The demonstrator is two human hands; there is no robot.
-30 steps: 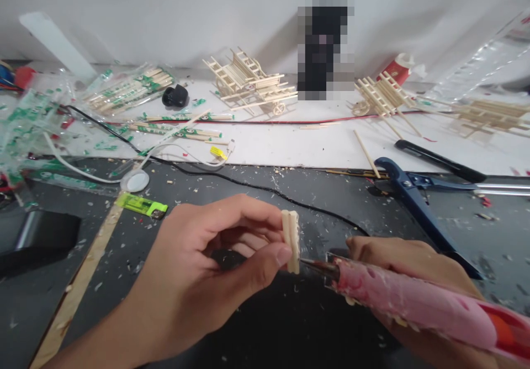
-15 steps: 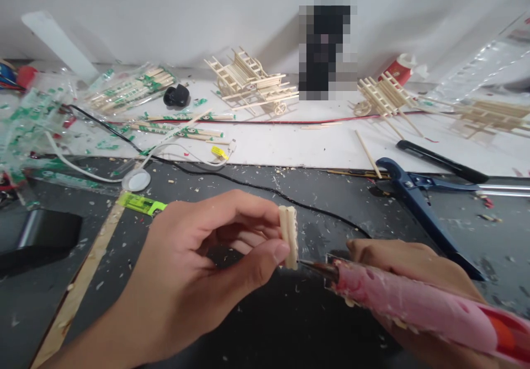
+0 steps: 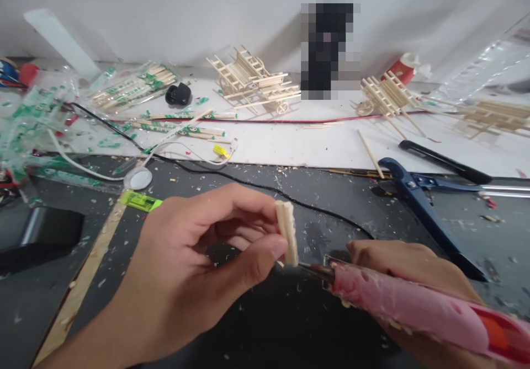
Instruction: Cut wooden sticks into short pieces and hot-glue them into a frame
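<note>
Between thumb and fingers, my left hand (image 3: pixel 207 253) pinches a small bundle of short wooden stick pieces (image 3: pixel 287 234), held upright above the dark table. Whitish glue shows along the bundle's right side. My right hand (image 3: pixel 414 269) is wrapped round a pink hot glue gun (image 3: pixel 406 305), which hides part of that hand. The gun's metal nozzle points left, its tip at or very close to the lower right end of the bundle.
Behind stand miniature stick carts (image 3: pixel 248 79) and another cart (image 3: pixel 389 96). Blue cutters (image 3: pixel 430 214) and a black-handled tool (image 3: pixel 445 162) lie at right. Wrapped chopsticks (image 3: pixel 136 87), a white charging cable (image 3: pixel 182 145) and a yellow-green lighter (image 3: pixel 141 201) are at left. A black cord (image 3: pixel 248 184) crosses the table.
The bundle has tilted slightly and shifted a little up and left with my left hand. The nozzle has followed it closely at the lower end.
</note>
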